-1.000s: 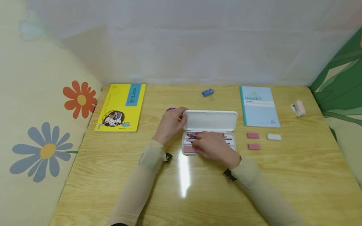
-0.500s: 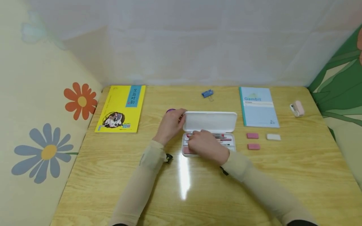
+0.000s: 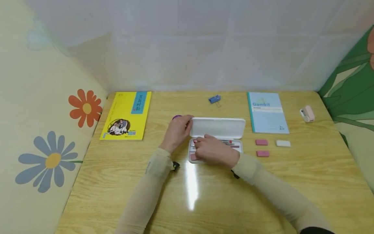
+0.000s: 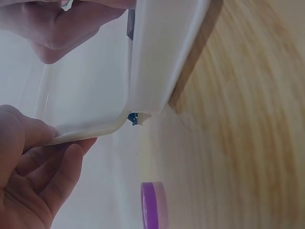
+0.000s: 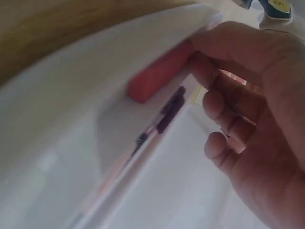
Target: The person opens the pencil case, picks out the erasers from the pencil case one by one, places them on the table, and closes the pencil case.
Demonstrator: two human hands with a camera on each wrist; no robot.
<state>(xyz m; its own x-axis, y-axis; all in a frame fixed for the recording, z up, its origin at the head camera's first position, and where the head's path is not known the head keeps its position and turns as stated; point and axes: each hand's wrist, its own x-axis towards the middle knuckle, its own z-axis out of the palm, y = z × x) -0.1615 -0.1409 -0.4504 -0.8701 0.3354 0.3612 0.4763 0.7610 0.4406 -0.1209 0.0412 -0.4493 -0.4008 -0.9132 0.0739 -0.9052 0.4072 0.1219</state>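
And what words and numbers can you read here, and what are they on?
"Gambit": on the light blue notebook.
"笠翁对韵", as best I can read it: on the blue panel of the yellow book.
Smaller print on both: too small to read.
Marks on the left sleeve: too small.
Yellow label, top of the right wrist view: too blurred.
No numbers readable.

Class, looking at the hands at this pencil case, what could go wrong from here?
If the left hand loses its pinch on the raised lid, the lid could swing down onto the right hand inside the case. Pinching the pink eraser, that right hand might also nudge the pens lying close by.
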